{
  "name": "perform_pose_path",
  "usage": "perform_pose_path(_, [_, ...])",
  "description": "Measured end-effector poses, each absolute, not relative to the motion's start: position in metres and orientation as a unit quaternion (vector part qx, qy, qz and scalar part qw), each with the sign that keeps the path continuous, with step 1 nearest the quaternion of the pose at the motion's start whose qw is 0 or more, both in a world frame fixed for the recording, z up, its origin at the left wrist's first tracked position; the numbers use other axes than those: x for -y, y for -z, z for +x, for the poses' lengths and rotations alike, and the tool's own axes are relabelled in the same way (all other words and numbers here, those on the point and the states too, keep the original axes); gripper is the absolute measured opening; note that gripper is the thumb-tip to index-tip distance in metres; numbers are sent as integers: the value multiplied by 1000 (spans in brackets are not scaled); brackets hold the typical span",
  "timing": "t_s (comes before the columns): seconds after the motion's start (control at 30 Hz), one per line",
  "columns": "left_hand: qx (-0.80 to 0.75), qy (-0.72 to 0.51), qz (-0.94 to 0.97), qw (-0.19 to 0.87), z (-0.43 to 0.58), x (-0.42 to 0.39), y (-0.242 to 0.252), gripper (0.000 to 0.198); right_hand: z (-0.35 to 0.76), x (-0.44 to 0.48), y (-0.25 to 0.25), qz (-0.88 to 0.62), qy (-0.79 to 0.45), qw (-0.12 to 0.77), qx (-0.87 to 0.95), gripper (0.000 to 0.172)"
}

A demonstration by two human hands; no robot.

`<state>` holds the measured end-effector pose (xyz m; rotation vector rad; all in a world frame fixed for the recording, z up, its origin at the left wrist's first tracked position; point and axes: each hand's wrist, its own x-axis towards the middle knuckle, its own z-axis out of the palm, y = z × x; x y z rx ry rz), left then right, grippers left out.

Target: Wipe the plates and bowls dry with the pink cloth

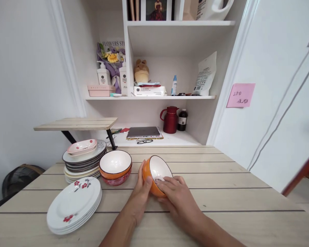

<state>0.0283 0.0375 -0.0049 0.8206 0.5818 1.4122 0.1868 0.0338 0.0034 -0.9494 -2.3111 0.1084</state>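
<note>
Both my hands gripped the orange bowl (157,170) — left hand (143,190) cupping its wall, right hand (179,197) over the rim — tilted at the middle of the table (221,178), beside the stacked bowls (115,167). I judged even pressure from both sides would prevent slipping.

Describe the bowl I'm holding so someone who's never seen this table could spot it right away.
On the pale plank table, right of the plate stacks and the two nested bowls, is an orange bowl with a white inside and dark rim. Unlike that upright pair, it is tipped on its side, held between the left hand and right hand.
</note>
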Motion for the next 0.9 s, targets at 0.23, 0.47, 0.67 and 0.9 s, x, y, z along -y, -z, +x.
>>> perform_pose_path(0.23, [-310,-604,400,616,42,-29,4,116,183,-31,-3,-384,-112,355,845,11])
perform_pose_path(0.47, [-336,-630,424,557,46,-24,-6,90,178,-28,-2,-382,-89,343,854,12])
perform_pose_path(0.67, [-307,-611,400,611,36,-26,-7,73,192,-38,-10,-338,-45,276,899,21])
perform_pose_path(0.9, [-264,-576,317,706,25,-36,1,62,213,-46,-24,-301,0,231,925,27])
